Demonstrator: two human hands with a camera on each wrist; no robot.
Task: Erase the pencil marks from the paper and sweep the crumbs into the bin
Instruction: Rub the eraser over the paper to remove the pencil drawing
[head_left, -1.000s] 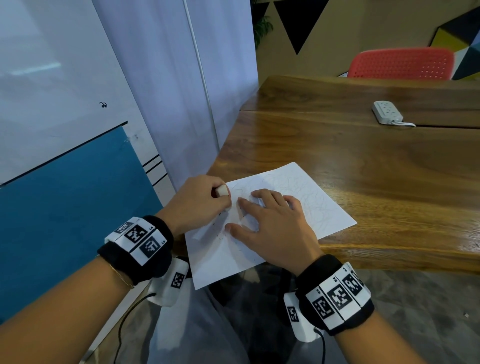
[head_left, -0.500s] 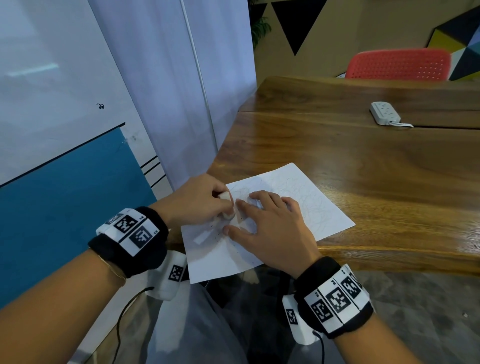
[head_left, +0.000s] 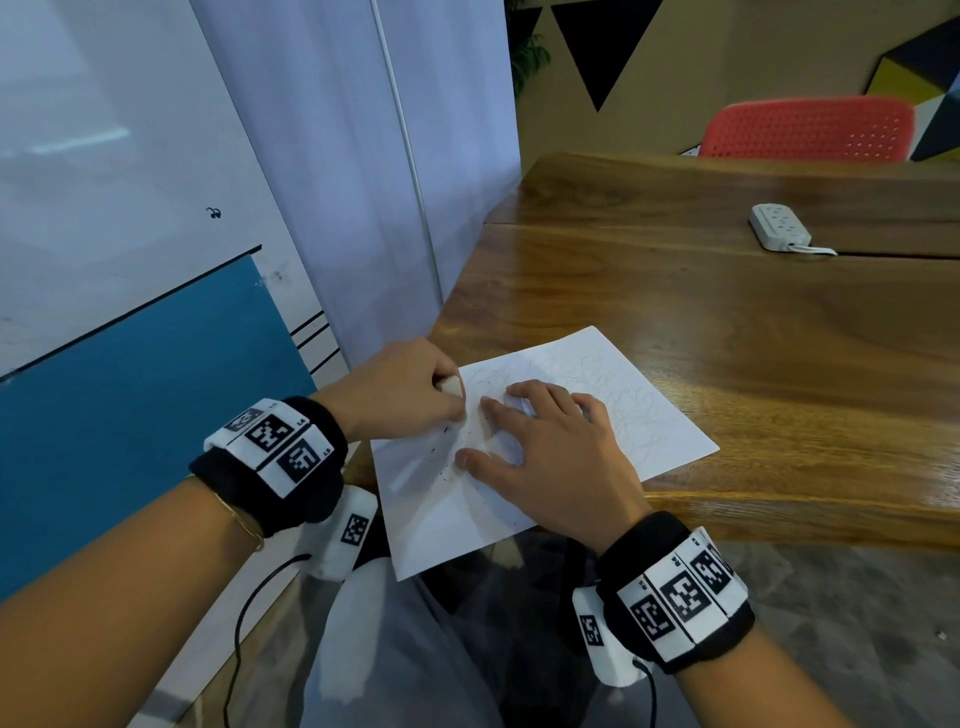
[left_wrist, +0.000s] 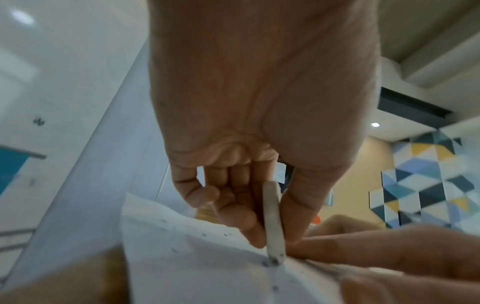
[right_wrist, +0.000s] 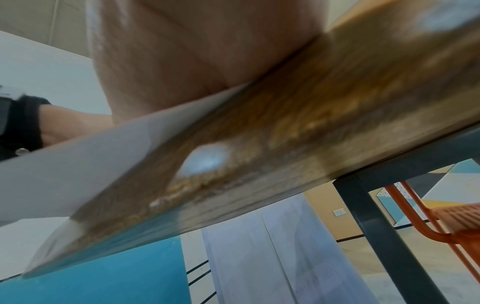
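A white paper with faint pencil scribbles lies at the near left corner of the wooden table, its near part hanging over the edge. My left hand pinches a white eraser and presses its tip on the paper; the left wrist view shows the eraser between thumb and fingers. Dark crumbs dot the sheet. My right hand lies flat with fingers spread, holding the paper down. A bin with a clear bag stands below the table edge.
A white power strip lies at the far right of the table. A red chair stands behind it. A white curtain and a wall panel are on the left. In the right wrist view, a dark table leg shows under the table.
My left hand slid the eraser toward me on the paper and back up near the sheet's left edge. The right hand stayed pressing the sheet.
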